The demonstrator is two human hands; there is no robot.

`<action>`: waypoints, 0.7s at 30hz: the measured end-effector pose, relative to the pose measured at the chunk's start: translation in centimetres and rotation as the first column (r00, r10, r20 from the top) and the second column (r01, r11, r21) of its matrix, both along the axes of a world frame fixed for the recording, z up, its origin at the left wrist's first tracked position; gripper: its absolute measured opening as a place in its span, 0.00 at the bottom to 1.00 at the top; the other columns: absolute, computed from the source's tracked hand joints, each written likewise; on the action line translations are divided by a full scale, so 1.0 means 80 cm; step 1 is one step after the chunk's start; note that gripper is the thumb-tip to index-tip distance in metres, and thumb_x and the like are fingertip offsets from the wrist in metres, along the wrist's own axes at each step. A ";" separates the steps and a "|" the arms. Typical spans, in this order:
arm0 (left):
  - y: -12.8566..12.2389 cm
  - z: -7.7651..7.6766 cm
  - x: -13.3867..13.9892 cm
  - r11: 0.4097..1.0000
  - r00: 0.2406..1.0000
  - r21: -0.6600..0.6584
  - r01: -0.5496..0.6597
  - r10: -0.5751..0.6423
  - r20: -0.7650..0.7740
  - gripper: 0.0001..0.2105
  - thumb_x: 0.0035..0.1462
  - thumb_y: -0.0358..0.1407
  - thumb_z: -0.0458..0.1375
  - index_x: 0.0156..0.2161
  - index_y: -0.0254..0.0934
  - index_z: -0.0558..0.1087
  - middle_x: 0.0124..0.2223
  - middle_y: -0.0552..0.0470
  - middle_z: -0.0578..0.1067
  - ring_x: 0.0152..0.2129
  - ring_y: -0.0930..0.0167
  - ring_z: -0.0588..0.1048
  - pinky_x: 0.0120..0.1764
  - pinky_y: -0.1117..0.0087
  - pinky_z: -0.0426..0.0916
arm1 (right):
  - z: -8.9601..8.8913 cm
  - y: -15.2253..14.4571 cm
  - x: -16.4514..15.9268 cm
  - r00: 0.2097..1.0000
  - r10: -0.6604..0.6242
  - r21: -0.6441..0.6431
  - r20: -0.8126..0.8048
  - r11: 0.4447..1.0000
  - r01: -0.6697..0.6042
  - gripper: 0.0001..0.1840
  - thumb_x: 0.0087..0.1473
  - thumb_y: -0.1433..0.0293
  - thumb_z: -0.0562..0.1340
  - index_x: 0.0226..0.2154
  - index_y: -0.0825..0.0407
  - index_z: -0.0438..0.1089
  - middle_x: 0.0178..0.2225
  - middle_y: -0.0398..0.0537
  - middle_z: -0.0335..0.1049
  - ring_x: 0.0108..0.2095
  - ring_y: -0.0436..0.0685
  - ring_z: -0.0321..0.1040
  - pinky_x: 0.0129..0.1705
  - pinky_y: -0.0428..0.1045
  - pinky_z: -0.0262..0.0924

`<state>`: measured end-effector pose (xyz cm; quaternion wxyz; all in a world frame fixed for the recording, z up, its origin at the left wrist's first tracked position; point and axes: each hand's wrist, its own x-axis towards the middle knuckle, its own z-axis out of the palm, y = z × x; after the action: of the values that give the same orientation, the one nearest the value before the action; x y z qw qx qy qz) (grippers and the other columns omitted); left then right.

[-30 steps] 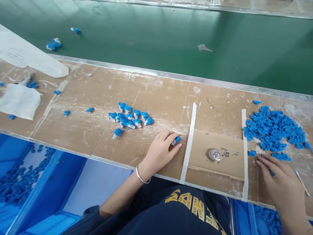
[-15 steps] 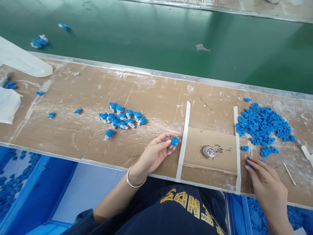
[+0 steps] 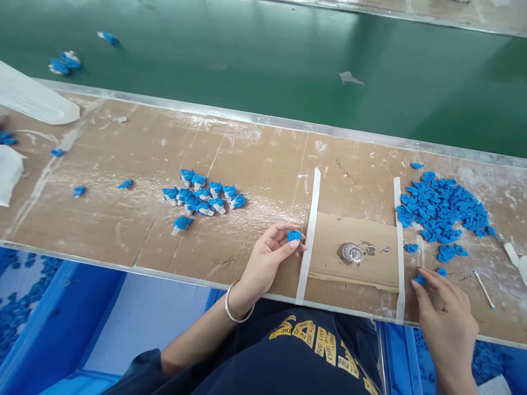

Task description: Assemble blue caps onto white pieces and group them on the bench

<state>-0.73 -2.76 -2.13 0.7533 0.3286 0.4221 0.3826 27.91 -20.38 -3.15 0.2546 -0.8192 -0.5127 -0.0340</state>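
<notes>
Between the thumb and fingers of my left hand [image 3: 267, 260] is a small blue and grey plastic part [image 3: 293, 235], held just left of a white tape strip [image 3: 310, 236]. My right hand [image 3: 448, 315] pinches a small blue plastic piece [image 3: 419, 278] at the table's near right. Beside those fingers lies another loose blue piece [image 3: 441, 271]. A large pile of blue pieces [image 3: 444, 206] spreads behind my right hand. On a cardboard patch [image 3: 329, 269] between the hands sits a small clear cup [image 3: 352, 253] with dark wet spots around it. Several blue and grey parts [image 3: 203, 195] cluster to the left.
A cotton swab [image 3: 484, 289] and a white-handled tool [image 3: 511, 254] lie at the right. A green belt [image 3: 255, 66] runs behind the table, carrying a few parts. Blue bins [image 3: 90, 307] stand below the near edge. White sheets [image 3: 37, 99] rest at the far left.
My left fingers have turned the part, so its grey side is now mostly hidden. My right hand has lifted its blue piece slightly into clearer sight. The view has shifted a little.
</notes>
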 end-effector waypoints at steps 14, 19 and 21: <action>-0.010 0.000 0.001 0.993 0.981 -0.039 0.112 -0.104 0.164 0.12 0.52 0.33 0.70 0.41 0.34 0.76 0.40 0.48 0.77 0.32 0.70 0.78 0.36 0.73 0.73 | 0.019 0.085 -0.075 0.790 0.440 0.188 -0.426 0.898 -0.399 0.21 0.64 0.70 0.62 0.58 0.44 0.63 0.47 0.49 0.72 0.46 0.59 0.65 0.45 0.55 0.64; -0.013 0.001 0.004 0.985 0.969 -0.069 0.160 -0.143 0.203 0.12 0.53 0.33 0.69 0.41 0.34 0.75 0.39 0.48 0.77 0.34 0.68 0.79 0.38 0.71 0.73 | 0.017 0.092 -0.074 0.790 0.465 0.172 -0.399 0.884 -0.434 0.23 0.64 0.71 0.61 0.60 0.44 0.61 0.46 0.49 0.72 0.48 0.59 0.67 0.47 0.56 0.65; -0.014 0.002 0.007 0.983 0.968 -0.079 0.168 -0.150 0.202 0.12 0.53 0.33 0.69 0.41 0.34 0.75 0.41 0.47 0.77 0.36 0.67 0.79 0.40 0.70 0.73 | 0.012 0.089 -0.075 0.784 0.448 0.174 -0.431 0.893 -0.415 0.24 0.64 0.71 0.61 0.61 0.44 0.61 0.46 0.49 0.72 0.48 0.59 0.67 0.49 0.57 0.65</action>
<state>-0.17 -3.88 -2.00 0.8341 0.2860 0.3363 0.3308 21.92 -13.28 -2.17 0.3979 -0.6551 -0.6097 0.2020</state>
